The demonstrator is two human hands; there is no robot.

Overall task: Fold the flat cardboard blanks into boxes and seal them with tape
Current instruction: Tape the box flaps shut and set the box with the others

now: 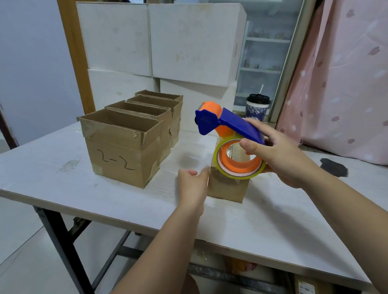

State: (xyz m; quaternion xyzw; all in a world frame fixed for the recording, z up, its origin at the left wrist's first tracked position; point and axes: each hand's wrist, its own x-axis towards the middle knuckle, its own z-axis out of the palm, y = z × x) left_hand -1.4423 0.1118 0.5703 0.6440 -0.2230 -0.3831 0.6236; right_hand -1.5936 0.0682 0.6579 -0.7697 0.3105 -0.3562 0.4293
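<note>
A small cardboard box [228, 187] stands on the white table [80, 190], mostly hidden behind the tape dispenser. My right hand [277, 152] grips the blue and orange tape dispenser [230, 132] with its roll of clear tape [240, 170] just above the box. My left hand [193, 184] rests against the box's left side, its fingertips touching the upper edge. To the left, several folded cardboard boxes [123, 153] stand in a row with open tops; the nearest bears a black scribble.
Large white boxes [185, 41] are stacked at the back of the table. A lidded cup with a straw [257, 108] stands behind the dispenser. A pink curtain [344, 75] hangs at the right, and a dark patch [334, 167] marks the table's right side.
</note>
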